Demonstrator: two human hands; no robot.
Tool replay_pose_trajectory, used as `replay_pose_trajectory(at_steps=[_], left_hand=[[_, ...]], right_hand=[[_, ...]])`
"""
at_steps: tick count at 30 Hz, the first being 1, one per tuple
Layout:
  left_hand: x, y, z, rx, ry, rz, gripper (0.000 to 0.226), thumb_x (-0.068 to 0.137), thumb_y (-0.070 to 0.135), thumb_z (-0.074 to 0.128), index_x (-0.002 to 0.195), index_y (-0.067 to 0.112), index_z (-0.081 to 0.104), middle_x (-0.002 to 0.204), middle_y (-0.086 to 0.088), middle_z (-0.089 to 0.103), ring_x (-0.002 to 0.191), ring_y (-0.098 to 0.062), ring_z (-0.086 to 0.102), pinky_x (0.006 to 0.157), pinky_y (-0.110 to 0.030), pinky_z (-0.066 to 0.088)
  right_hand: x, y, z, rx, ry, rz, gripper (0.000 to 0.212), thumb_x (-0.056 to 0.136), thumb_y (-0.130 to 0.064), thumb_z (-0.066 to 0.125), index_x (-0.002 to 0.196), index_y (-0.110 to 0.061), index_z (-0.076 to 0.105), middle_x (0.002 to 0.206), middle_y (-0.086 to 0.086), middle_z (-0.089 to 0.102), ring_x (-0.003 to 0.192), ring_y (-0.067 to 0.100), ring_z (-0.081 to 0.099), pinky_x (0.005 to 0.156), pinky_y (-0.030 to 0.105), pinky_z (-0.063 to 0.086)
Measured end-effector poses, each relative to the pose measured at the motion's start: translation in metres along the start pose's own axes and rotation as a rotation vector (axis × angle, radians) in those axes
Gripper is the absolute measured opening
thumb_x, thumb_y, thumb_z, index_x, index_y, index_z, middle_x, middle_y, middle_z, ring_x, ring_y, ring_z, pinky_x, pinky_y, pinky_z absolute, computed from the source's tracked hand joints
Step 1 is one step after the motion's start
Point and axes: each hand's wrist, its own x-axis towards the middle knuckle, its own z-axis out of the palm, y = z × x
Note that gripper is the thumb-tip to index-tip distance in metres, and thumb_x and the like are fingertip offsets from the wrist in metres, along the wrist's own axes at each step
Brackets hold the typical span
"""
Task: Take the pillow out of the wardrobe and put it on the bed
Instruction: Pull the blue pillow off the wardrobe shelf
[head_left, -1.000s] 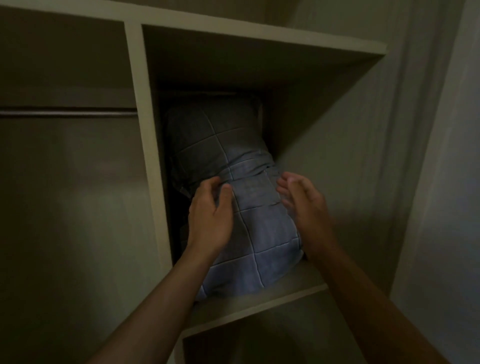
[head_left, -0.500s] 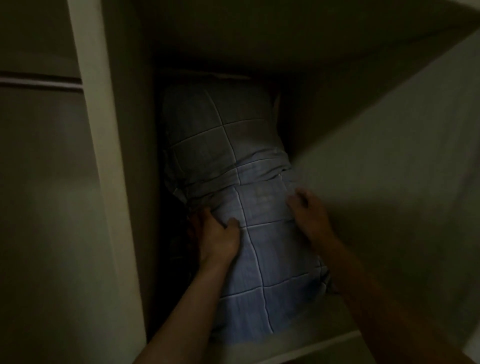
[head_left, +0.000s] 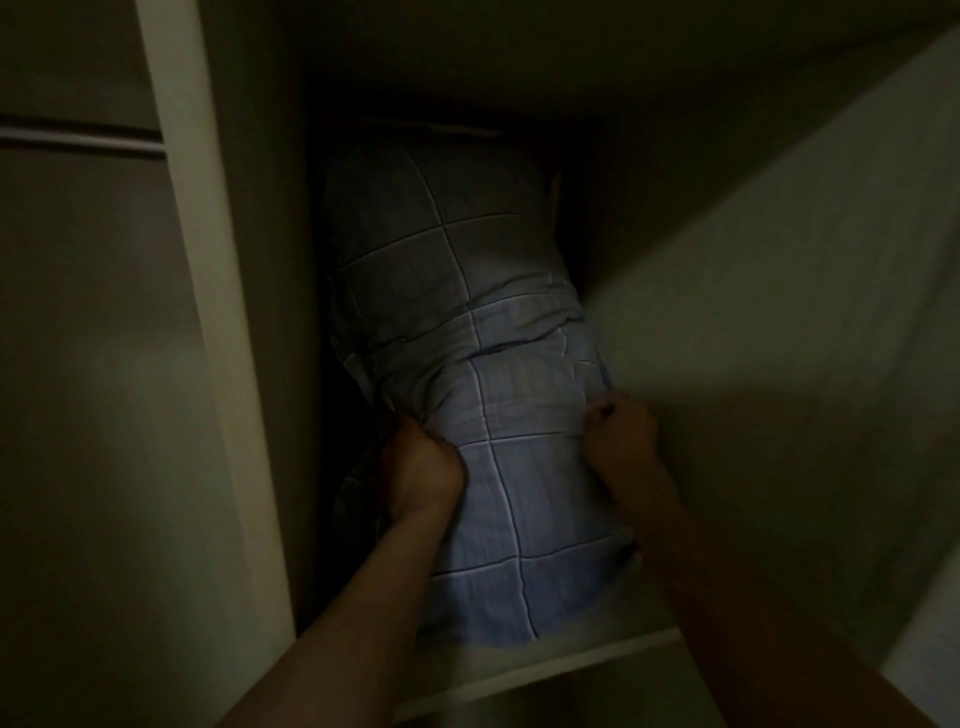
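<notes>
A blue-grey pillow (head_left: 498, 395) with a white check pattern lies lengthways in a dim wardrobe compartment, its near end resting on the shelf (head_left: 545, 670). My left hand (head_left: 423, 467) is clenched into the pillow's left side, fingers dug into the fabric. My right hand (head_left: 621, 434) grips its right side, pressed close to the compartment's right wall. The far end of the pillow is in deep shadow.
A pale upright divider (head_left: 218, 322) borders the compartment on the left, with a hanging rail (head_left: 78, 140) beyond it. The right side panel (head_left: 779, 312) slopes close along the pillow. The compartment's top board hangs low above.
Both hands went from resting loosely on the pillow to gripping its sides tightly. The view has moved in closer to the compartment.
</notes>
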Motion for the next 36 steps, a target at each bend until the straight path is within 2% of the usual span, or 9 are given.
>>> replay_pose_trajectory(at_steps=[6,12,15,21,25,27,29,33,36], left_hand=[[-0.029,-0.003,-0.019,-0.039,-0.012,0.043,0.020,0.091,0.017,0.043,0.097,0.004,0.056,0.106,-0.028,0.064,0.094,-0.042,0.062,0.078,-0.039,0.049],[-0.073,-0.005,-0.044,-0.073,-0.027,0.087,0.023,0.096,0.024,0.042,0.103,0.007,0.056,0.110,-0.022,0.066,0.099,-0.038,0.062,0.078,-0.036,0.046],[-0.093,-0.005,-0.056,-0.043,-0.020,0.104,0.022,0.096,0.025,0.042,0.100,0.008,0.055,0.110,-0.022,0.065,0.099,-0.039,0.061,0.074,-0.033,0.040],[-0.135,-0.010,-0.081,-0.044,-0.007,0.158,0.022,0.097,0.022,0.043,0.102,0.007,0.058,0.108,-0.021,0.066,0.099,-0.037,0.062,0.084,-0.042,0.048],[-0.155,-0.021,-0.097,-0.114,0.004,0.210,0.021,0.096,0.018,0.043,0.095,0.004,0.058,0.098,-0.021,0.066,0.091,-0.035,0.063,0.079,-0.042,0.050],[-0.164,-0.027,-0.105,-0.132,-0.005,0.231,0.019,0.096,0.017,0.043,0.091,0.004,0.056,0.095,-0.022,0.065,0.089,-0.036,0.062,0.078,-0.044,0.049],[-0.172,-0.030,-0.111,-0.127,-0.026,0.257,0.018,0.095,0.018,0.043,0.089,0.006,0.055,0.095,-0.022,0.065,0.090,-0.036,0.061,0.079,-0.045,0.048],[-0.187,-0.044,-0.130,-0.114,-0.072,0.337,0.016,0.095,0.018,0.042,0.089,0.008,0.055,0.101,-0.019,0.064,0.096,-0.037,0.059,0.085,-0.048,0.046],[-0.198,-0.059,-0.144,-0.144,-0.106,0.384,0.018,0.095,0.017,0.041,0.080,0.009,0.048,0.091,-0.018,0.060,0.088,-0.037,0.057,0.079,-0.051,0.046]], right_hand=[[-0.031,0.012,-0.036,0.113,0.067,-0.043,0.013,0.086,-0.001,0.058,0.085,0.003,0.069,0.092,0.024,0.072,0.089,0.035,0.067,0.075,0.031,0.045],[-0.076,0.017,-0.072,0.092,0.125,-0.082,0.013,0.089,-0.003,0.057,0.084,0.004,0.067,0.090,0.025,0.071,0.085,0.035,0.065,0.061,0.020,0.027],[-0.098,0.018,-0.088,0.095,0.154,-0.062,0.014,0.090,-0.004,0.055,0.084,0.004,0.066,0.091,0.025,0.070,0.086,0.036,0.065,0.066,0.025,0.033],[-0.132,0.016,-0.114,0.099,0.169,-0.043,0.015,0.090,-0.008,0.056,0.089,0.001,0.068,0.095,0.021,0.071,0.090,0.034,0.065,0.076,0.032,0.044],[-0.155,0.010,-0.124,0.088,0.199,-0.022,0.014,0.088,-0.007,0.056,0.083,-0.001,0.068,0.087,0.018,0.072,0.079,0.028,0.064,0.068,0.025,0.039],[-0.169,0.009,-0.129,0.086,0.224,-0.010,0.014,0.087,-0.006,0.058,0.077,-0.003,0.066,0.080,0.015,0.070,0.069,0.021,0.057,0.063,0.021,0.032],[-0.183,0.010,-0.135,0.085,0.227,0.007,0.014,0.087,-0.005,0.058,0.074,-0.004,0.064,0.075,0.011,0.065,0.068,0.016,0.052,0.059,0.019,0.028],[-0.213,0.006,-0.148,0.063,0.244,0.098,0.014,0.087,-0.008,0.058,0.078,-0.004,0.068,0.072,0.004,0.061,0.070,0.018,0.054,0.065,0.023,0.033],[-0.243,-0.002,-0.152,0.027,0.267,0.134,0.014,0.089,-0.012,0.058,0.078,-0.010,0.067,0.073,0.000,0.058,0.069,0.016,0.051,0.068,0.023,0.033]])
